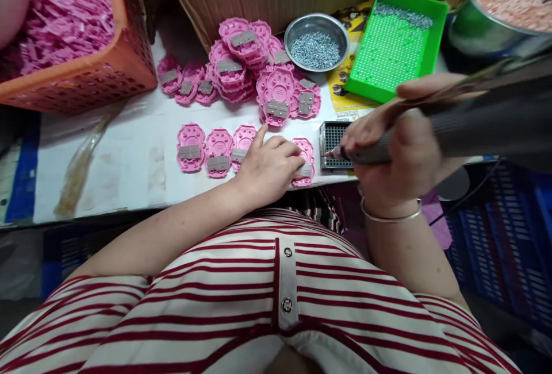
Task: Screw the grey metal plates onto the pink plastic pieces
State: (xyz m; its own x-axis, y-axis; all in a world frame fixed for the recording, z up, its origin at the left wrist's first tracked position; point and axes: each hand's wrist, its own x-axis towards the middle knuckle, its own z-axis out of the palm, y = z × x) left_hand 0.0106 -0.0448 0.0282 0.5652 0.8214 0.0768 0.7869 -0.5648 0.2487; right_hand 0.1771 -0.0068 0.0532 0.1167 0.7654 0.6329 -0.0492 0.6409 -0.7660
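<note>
Lying near the table's front edge, the pink casing (305,153) under the left hand (269,167) carries a grey plate (306,170) and marks the clock's centre, with 12 pointing away from the wearer. That hand is spread rather than clenched, its fingertips resting on the casing, probably to steady it on the white tabletop (129,155). Just beside it, between 2 and 3 o'clock, sits a black grid block (340,132), close enough, it seems, to spare the right hand (407,155) long reaches; that hand grips a dark driver-like tool (375,151), tip directed at the grid, though contact is hard to tell. 3 more casings (191,138) line up toward 9 o'clock, the nearest partly hidden by the left hand, perhaps set plate-up for easy access. Around 11 o'clock rises a heap of casings (235,78), likely piled back to leave elbow room. At 12, a steel bowl (319,22) holds small screw-like pieces; a green tray (388,58) between 1 and 2 has similar pieces, both seemingly within arm's reach by design. Farther out, an orange basket (86,75) of pink parts occupies 10 o'clock.
</note>
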